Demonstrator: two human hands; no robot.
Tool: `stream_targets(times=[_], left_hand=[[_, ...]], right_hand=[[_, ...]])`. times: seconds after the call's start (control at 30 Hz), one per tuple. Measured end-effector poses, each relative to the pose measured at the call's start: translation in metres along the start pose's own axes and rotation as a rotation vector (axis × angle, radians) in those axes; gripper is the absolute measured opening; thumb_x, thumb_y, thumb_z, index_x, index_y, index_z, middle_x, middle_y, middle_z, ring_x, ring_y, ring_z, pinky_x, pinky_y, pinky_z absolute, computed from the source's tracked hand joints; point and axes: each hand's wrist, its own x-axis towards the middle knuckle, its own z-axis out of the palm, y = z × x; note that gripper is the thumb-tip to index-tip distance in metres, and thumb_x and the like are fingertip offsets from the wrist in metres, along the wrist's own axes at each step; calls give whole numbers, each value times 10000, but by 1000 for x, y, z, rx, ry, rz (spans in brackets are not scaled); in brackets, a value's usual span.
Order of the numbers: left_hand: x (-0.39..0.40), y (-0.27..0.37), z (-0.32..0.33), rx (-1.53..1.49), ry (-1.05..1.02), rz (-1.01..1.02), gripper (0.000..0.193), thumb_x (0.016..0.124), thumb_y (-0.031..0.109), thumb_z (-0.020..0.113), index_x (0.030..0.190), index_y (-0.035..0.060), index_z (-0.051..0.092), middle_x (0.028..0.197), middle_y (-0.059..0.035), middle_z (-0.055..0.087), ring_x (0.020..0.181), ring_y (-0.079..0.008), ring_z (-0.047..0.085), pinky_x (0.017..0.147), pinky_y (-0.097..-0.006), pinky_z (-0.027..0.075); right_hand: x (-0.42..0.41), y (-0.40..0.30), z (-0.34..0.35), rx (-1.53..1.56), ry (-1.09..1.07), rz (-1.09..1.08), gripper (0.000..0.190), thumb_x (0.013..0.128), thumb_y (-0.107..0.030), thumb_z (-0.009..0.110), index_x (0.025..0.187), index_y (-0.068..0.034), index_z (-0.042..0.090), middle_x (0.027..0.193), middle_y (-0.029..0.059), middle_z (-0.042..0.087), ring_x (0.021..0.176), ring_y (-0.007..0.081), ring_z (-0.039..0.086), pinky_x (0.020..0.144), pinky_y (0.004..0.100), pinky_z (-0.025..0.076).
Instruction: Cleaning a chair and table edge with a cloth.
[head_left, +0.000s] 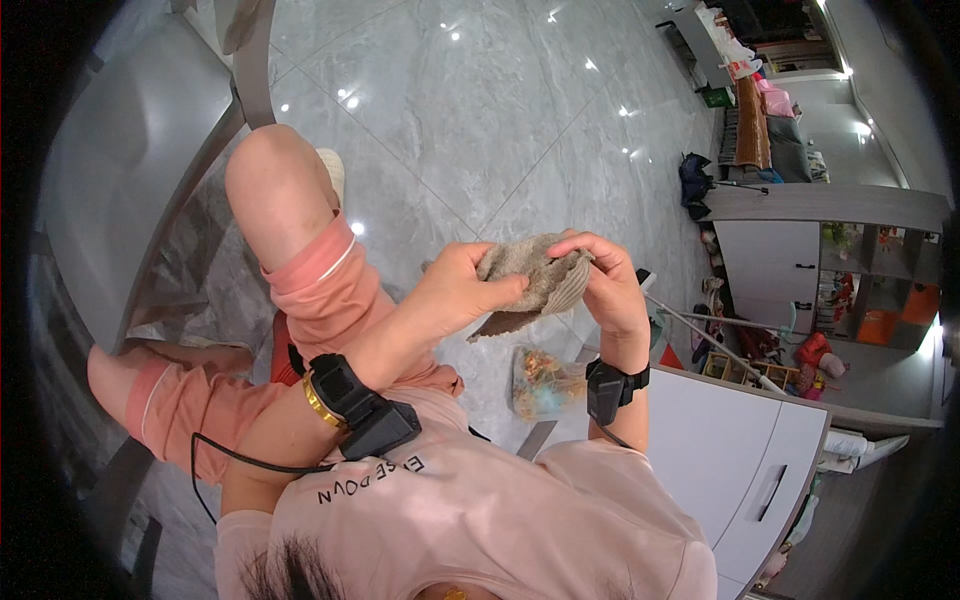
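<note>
Both hands hold a bunched grey-beige knit item (529, 259), which looks like a sock, above the floor in front of my lap. My left hand (469, 289) grips its left side, thumb pressed on top and the fingers mostly hidden behind. On the other side, my right hand (611, 281) pinches the ribbed edge (571, 286), with its index finger laid over the fabric. A darker brown flap (510, 322) hangs below. Whether the flap belongs to the same piece, I cannot tell.
Below the hands, a clear plastic bag (547, 382) with colourful contents rests on the grey tiled floor (450, 112). A white cabinet (735, 450) stands close on the right, with a long pole (705, 334) beyond it. Grey furniture (142, 150) is at the left.
</note>
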Motion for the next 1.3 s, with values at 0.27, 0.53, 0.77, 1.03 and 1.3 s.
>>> stream_targets(times=[0.27,0.53,0.77,1.03,1.3], left_hand=[[-5,9,5,-50,-10,-5,256,807,123,617,1010,-32,606,844,-30,634,750,-66,570,648,-221,473],[1,-7,-4,36,-14,29,273,817,161,642,1012,-27,609,859,-36,637,752,-61,570,650,-216,472],[-3,3,0,0,-44,5,264,820,138,621,1020,-34,603,860,-35,637,761,-68,572,668,-227,474],[0,-7,-3,10,-13,41,282,837,170,622,1034,-30,598,863,-30,635,758,-64,570,651,-221,473],[-1,-5,-1,-22,-50,19,305,839,187,629,1058,-22,590,871,-24,630,753,-63,567,641,-223,472]], right_hand=[[0,-1,-3,67,26,14,205,853,8,482,996,-10,627,969,54,632,908,123,578,812,262,456],[2,1,1,99,14,2,187,871,-18,496,1014,-5,616,985,66,630,903,126,587,799,263,468],[3,1,0,139,31,19,198,875,-11,488,1030,-11,609,964,54,628,879,111,583,777,249,466],[4,6,4,111,56,14,224,874,-18,491,1073,-21,594,983,38,611,888,102,573,777,244,461],[3,5,5,145,108,53,384,849,5,492,1231,-36,500,938,2,581,881,80,559,773,224,447]])
